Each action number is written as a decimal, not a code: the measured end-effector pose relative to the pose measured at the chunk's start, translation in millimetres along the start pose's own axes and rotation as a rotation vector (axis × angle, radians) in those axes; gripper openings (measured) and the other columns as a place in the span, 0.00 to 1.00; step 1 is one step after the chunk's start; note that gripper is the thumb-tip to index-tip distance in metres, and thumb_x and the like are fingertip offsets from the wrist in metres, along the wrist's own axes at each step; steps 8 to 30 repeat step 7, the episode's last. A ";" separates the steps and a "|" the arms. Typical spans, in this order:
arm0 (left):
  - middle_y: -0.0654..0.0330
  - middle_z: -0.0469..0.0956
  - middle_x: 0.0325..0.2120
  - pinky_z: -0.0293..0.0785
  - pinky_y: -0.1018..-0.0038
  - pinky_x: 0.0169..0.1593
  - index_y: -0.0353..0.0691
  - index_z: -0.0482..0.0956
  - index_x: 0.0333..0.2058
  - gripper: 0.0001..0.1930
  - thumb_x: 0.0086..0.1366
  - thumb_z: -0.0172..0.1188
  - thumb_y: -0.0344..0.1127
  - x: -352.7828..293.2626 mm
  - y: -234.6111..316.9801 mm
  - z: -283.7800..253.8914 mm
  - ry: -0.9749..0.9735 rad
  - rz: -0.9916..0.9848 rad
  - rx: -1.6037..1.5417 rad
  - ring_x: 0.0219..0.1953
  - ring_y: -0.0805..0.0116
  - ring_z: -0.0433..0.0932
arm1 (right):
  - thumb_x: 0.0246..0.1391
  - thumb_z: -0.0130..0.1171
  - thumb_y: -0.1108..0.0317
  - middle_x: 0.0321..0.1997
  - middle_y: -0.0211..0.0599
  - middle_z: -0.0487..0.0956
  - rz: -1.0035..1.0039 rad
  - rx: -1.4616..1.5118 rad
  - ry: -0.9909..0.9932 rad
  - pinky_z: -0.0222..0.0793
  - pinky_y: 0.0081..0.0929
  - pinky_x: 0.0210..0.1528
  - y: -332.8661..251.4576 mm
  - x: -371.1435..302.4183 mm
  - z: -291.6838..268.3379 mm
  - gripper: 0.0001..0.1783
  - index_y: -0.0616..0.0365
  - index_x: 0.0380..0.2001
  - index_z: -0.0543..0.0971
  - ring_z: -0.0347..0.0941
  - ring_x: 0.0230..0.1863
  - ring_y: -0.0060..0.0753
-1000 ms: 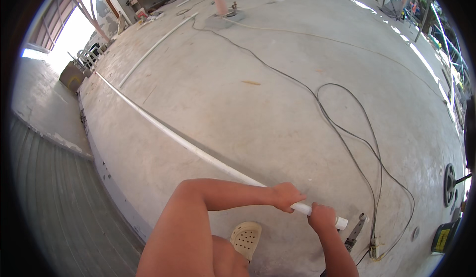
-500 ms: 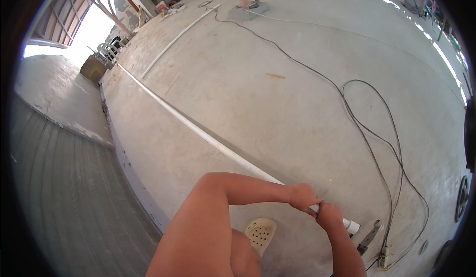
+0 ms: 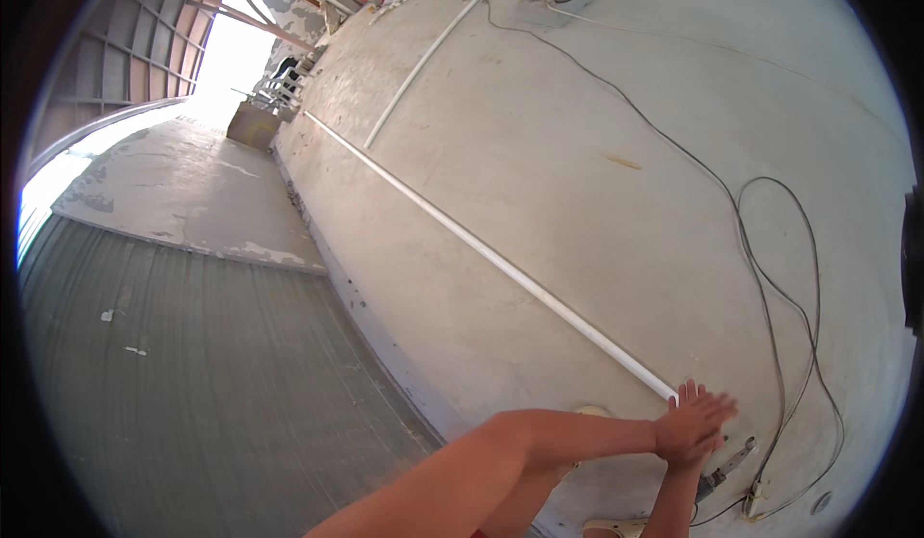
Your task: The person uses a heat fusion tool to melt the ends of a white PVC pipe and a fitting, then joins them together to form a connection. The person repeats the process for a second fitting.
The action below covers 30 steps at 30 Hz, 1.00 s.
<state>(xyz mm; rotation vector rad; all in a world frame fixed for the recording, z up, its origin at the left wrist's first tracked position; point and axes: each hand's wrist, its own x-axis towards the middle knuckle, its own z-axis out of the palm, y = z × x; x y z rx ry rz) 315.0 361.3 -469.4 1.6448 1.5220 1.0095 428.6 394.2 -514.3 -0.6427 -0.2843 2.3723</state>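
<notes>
Fingers stretched, my left hand (image 3: 691, 428) lies across my right hand (image 3: 685, 453), palm against palm. The fingers of my right hand point up past it, and its palm is mostly hidden. Neither hand grips anything. A long white pipe (image 3: 520, 276) rests on the floor, its near end reaching up to my fingers and covered by them. Just right of my hands is a hand tool (image 3: 737, 457) with a flat grey metal part and a dark grip; its exact kind is hard to make out.
A second white pipe (image 3: 423, 68) lies crosswise beyond the first. A dark cable (image 3: 816, 326) loops over the concrete on the right, ending near a pale socket block (image 3: 753, 499). Cream clogs (image 3: 616, 526) are below my hands. Ribbed grey sheeting (image 3: 212, 374) borders the floor's left edge.
Both hands have let go of the white pipe and come together, fingers straightened. The pipe now lies on the floor. My view has shifted leftward.
</notes>
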 end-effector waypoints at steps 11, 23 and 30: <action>0.40 0.58 0.77 0.42 0.50 0.81 0.36 0.58 0.77 0.47 0.77 0.37 0.72 -5.7 79.4 -144.8 0.042 -0.734 -0.316 0.79 0.39 0.55 | 0.80 0.33 0.41 0.82 0.51 0.60 -0.012 -0.451 0.389 0.48 0.48 0.83 -43.5 -46.7 276.5 0.39 0.62 0.78 0.59 0.57 0.81 0.51; 0.40 0.58 0.77 0.42 0.50 0.81 0.36 0.58 0.77 0.47 0.77 0.37 0.72 -5.7 79.4 -144.8 0.042 -0.734 -0.316 0.79 0.39 0.55 | 0.80 0.33 0.41 0.82 0.51 0.60 -0.012 -0.451 0.389 0.48 0.48 0.83 -43.5 -46.7 276.5 0.39 0.62 0.78 0.59 0.57 0.81 0.51; 0.40 0.58 0.77 0.42 0.50 0.81 0.36 0.58 0.77 0.47 0.77 0.37 0.72 -5.7 79.4 -144.8 0.042 -0.734 -0.316 0.79 0.39 0.55 | 0.80 0.33 0.41 0.82 0.51 0.60 -0.012 -0.451 0.389 0.48 0.48 0.83 -43.5 -46.7 276.5 0.39 0.62 0.78 0.59 0.57 0.81 0.51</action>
